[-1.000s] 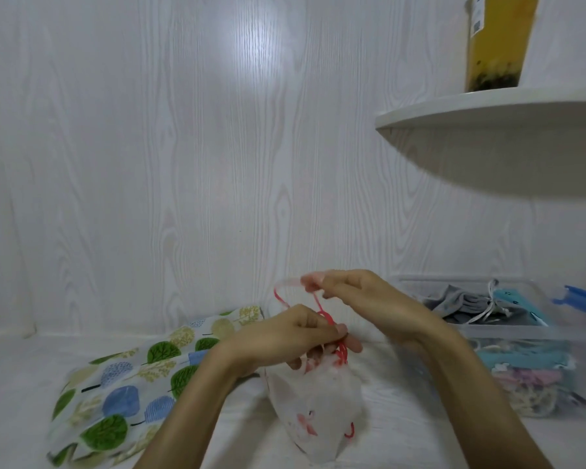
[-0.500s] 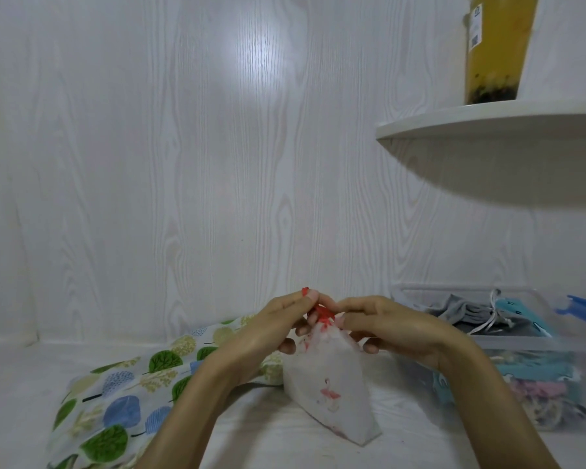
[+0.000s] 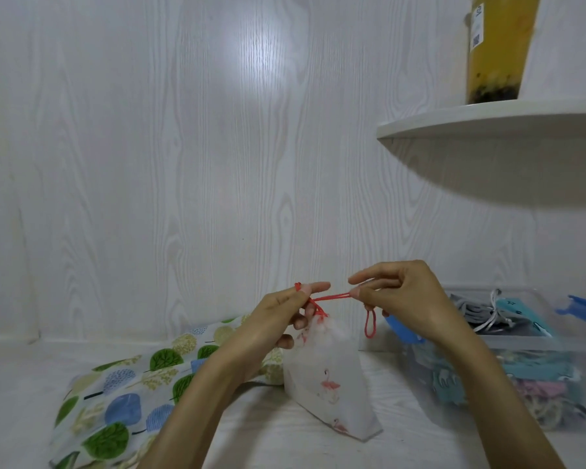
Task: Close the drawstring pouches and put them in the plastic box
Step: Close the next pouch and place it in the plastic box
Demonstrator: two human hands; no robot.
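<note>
Head view, low centre of the frame: both hands, left hand [image 3: 278,316] and right hand [image 3: 403,299], pinch the red cord [image 3: 332,296] taut over the white pouch [image 3: 332,384], so closing looks nearly done, and next comes a lift rightward into the plastic box [image 3: 521,346] further back.

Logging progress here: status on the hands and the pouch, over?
Left hand, right hand pinching the red drawstring, pulled taut. Flamingo pouch cinched, outside the plastic box. Nothing blocking.
</note>
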